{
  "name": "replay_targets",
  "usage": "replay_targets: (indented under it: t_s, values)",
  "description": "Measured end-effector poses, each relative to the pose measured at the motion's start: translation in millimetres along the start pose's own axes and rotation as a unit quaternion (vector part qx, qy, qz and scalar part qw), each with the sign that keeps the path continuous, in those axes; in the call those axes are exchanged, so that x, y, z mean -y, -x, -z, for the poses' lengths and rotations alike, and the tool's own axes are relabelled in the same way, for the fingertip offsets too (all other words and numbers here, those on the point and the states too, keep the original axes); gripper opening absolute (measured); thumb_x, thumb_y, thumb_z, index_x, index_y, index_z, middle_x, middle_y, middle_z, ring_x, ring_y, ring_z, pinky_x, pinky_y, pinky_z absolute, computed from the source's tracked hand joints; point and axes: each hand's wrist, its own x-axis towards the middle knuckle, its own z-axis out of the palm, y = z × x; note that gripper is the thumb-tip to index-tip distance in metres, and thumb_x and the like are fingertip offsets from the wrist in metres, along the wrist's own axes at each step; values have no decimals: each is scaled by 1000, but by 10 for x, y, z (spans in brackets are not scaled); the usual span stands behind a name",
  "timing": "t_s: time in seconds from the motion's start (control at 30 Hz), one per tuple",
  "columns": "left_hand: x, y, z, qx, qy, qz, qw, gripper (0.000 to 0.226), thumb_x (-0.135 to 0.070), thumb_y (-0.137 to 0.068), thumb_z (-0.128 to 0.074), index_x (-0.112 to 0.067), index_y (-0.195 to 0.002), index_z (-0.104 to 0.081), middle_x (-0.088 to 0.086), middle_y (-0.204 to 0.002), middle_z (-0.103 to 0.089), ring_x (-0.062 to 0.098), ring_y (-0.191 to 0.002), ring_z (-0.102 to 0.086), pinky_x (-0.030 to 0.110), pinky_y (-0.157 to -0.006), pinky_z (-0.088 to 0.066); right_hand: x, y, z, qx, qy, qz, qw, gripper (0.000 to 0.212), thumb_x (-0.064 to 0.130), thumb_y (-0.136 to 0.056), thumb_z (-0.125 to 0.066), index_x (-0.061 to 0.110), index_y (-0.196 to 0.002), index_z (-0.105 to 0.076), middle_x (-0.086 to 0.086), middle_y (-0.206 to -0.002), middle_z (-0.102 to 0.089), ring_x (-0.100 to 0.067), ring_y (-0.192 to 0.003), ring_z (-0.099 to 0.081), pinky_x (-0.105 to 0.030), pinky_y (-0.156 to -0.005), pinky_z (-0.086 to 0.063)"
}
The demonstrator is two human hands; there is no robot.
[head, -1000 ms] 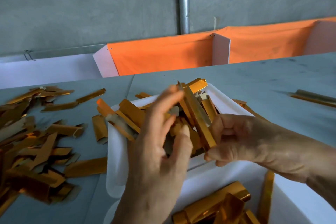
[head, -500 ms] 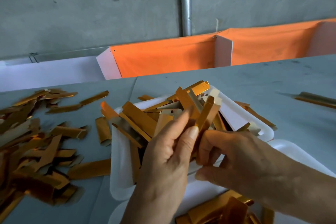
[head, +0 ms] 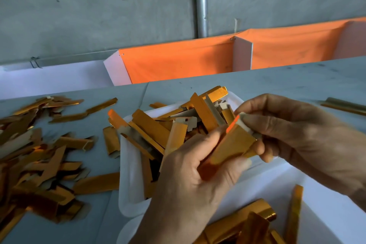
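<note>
I work from one view, the wide-angle camera on the person's head, which faces forward and down across the grey desk (head: 277, 85). It sits close: the left hand (head: 190, 184) and right hand (head: 297, 134), both on the folded gold foil card strip (head: 231, 144), fill the lower middle. The top of the frame reaches the orange cloth bin lining (head: 178, 63) and the grey concrete wall (head: 99, 16).

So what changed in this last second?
The left hand, open above the white tray a second ago, now grips the gold strip the right hand already held; the right fingers moved to pinch its pale upper end. The tray and loose strips on the table stayed put.
</note>
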Motion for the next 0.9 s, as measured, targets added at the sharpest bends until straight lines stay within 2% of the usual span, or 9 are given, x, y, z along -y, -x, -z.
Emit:
replay_targets:
  t_s: [0.1,0.2,0.27,0.33,0.47,0.57,0.67,0.77,0.9]
  values:
    - [19,-6,-18,0,-20,-12,1000,46,-44,-78,-69,-38,-123,-58,-15,-102,-66,3,-100,-63,10,-76,-48,13,9,5,18,-25,2,1000,40,35,-59,-88,17,-90,-70,-5,-69,-65,-14,-51,-62,-19,-47,-50]
    - [24,-9,-18,-33,-85,-36,995,36,-45,-81,-64,-31,-113,-64,-17,-93,-61,4,-94,-61,8,-71,-47,-6,10,15,29,-27,2,999,26,23,-64,-84,17,-84,-69,-4,-66,-62,-14,-50,-60,-19,-46,-49]
    - [25,-5,-5,-49,-87,-37,994,28,-38,-82,-64,-28,-108,-67,-16,-88,-60,5,-89,-61,8,-66,-45,-26,8,23,45,-12,0,999,31,32,-62,-84,16,-83,-69,-4,-67,-63,-14,-52,-61,-20,-48,-49]
    - [10,2,0,-38,-64,-31,997,30,-35,-83,-62,-30,-113,-65,-18,-89,-64,2,-89,-63,7,-67,-46,-25,9,37,50,-1,-7,999,41,41,-57,-87,15,-83,-70,-5,-67,-64,-14,-54,-61,-20,-50,-50]
    - [-4,17,17,-27,-46,-42,998,35,-32,-85,-62,-38,-119,-59,-21,-102,-66,-4,-98,-62,4,-74,-45,-29,-2,63,40,4,-7,999,33,46,-70,-75,14,-77,-69,-6,-68,-64,-14,-60,-62,-19,-50,-49]
    - [-15,10,38,-23,-58,-57,996,35,-27,-85,-63,-38,-117,-59,-20,-100,-62,-1,-99,-60,3,-73,-43,-65,-10,55,36,5,-10,999,24,41,-73,-70,17,-72,-69,-4,-68,-65,-11,-61,-62,-17,-49,-46]
    - [-11,12,47,-12,-29,-56,998,37,-22,-83,-64,-39,-116,-60,-20,-99,-62,0,-99,-60,3,-73,-43,-76,-15,71,70,-30,-27,997,16,30,-73,-75,16,-77,-68,-2,-68,-63,-11,-59,-60,-17,-48,-46]
    - [-8,14,51,3,-6,-59,998,38,-21,-83,-66,-40,-115,-60,-20,-102,-63,-1,-100,-60,3,-74,-44,-67,-18,107,92,-56,-48,993,21,23,-69,-80,14,-84,-69,-2,-67,-61,-11,-58,-59,-17,-48,-46]
    - [6,26,70,21,28,-50,998,37,-30,-83,-61,-44,-117,-60,-18,-107,-65,3,-105,-61,6,-78,-46,-62,-13,98,91,-104,-66,988,33,30,-64,-86,11,-85,-68,-3,-66,-58,-11,-54,-56,-18,-45,-46]
